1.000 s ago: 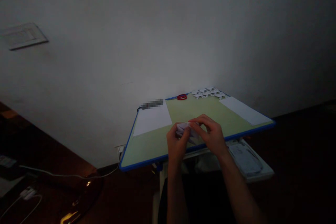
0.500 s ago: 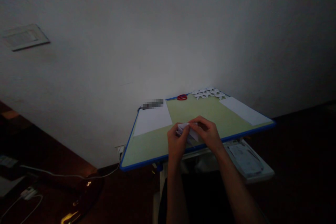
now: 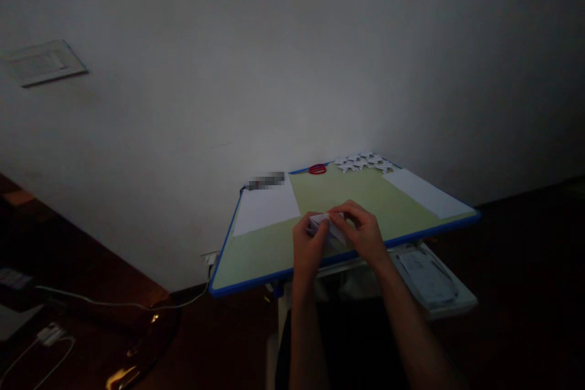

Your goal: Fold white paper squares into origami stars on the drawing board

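A small folded piece of white paper (image 3: 337, 233) is held between both hands above the near edge of the table. My left hand (image 3: 308, 245) is closed on its left side, with the thumb pressed against the front. Thumb and fingers of my right hand (image 3: 362, 230) pinch its upper right part. Several layers and pointed corners show, though the fingers hide part of the folds. Dim light blurs the finer creases.
The green tabletop (image 3: 269, 256) has a blue rim. White sheets lie at left (image 3: 267, 210) and right (image 3: 427, 192). Red-handled scissors (image 3: 317, 169) and several folded white paper pieces (image 3: 363, 162) lie along the back edge. An open drawer (image 3: 457, 311) sticks out below.
Almost nothing differs. Both hands keep hold of the folded paper, and its lower right flap has tilted slightly.
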Demonstrator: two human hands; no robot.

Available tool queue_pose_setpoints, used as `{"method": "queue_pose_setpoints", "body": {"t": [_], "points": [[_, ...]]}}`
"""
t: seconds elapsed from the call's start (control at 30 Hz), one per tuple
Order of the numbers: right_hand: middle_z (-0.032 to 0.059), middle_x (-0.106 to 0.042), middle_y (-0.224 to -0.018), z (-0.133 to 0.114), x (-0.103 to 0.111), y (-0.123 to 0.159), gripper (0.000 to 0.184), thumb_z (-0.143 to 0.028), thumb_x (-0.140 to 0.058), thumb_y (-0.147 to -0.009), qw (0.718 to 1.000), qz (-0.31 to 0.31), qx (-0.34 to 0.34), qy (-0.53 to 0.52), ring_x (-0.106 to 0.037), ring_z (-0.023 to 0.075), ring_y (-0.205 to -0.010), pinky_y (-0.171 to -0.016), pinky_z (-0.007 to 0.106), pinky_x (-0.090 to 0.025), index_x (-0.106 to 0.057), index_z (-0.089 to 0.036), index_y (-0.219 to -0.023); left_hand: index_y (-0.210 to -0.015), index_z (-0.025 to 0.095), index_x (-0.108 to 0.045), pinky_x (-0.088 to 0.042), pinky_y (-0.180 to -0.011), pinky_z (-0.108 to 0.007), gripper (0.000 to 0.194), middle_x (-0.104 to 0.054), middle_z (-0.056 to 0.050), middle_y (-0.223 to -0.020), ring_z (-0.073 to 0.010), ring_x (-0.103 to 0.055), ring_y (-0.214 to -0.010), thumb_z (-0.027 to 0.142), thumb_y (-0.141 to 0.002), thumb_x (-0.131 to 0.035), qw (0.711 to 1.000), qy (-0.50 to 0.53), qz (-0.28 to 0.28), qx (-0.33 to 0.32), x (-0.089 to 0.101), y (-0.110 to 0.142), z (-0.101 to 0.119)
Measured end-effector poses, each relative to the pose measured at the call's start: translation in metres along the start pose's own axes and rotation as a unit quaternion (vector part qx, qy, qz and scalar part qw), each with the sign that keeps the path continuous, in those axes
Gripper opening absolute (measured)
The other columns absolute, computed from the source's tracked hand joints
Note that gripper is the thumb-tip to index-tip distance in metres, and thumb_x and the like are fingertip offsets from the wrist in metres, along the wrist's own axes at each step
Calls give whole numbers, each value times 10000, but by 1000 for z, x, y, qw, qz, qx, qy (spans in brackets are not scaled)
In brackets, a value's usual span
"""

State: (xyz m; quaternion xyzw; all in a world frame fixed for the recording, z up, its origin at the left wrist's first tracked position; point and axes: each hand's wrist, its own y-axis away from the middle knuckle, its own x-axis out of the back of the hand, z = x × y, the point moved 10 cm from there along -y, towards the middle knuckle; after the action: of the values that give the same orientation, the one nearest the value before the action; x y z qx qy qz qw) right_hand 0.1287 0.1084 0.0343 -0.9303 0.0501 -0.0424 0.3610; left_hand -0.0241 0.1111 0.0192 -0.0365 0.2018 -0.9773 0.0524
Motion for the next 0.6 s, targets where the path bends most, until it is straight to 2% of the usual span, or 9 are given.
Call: {"method": "queue_pose_setpoints", "body": {"t": [0.3,0.6], "points": [[39,-681,-855,3,3,0,127,-326,-685,-904,1000,16,-9,6,-617,195,-811,-733,325,-489,-735,-210,-886,-816,144,-683,-432,-573,-211,142,-653,12,-674,-122,-561,-597,255,-727,-675,1000,17,-14,21,-5,1,3],[39,-682,-865,2,3,0,121,-315,-685,-904,1000,17,-18,-1,-620,192,-813,-739,323,-492,-743,-210,-900,-827,154,-664,-423,-590,-220,118,-644,13,-699,-127,-554,-621,231,-738,-653,1000,8,-27,14,-7,1,0]]}}
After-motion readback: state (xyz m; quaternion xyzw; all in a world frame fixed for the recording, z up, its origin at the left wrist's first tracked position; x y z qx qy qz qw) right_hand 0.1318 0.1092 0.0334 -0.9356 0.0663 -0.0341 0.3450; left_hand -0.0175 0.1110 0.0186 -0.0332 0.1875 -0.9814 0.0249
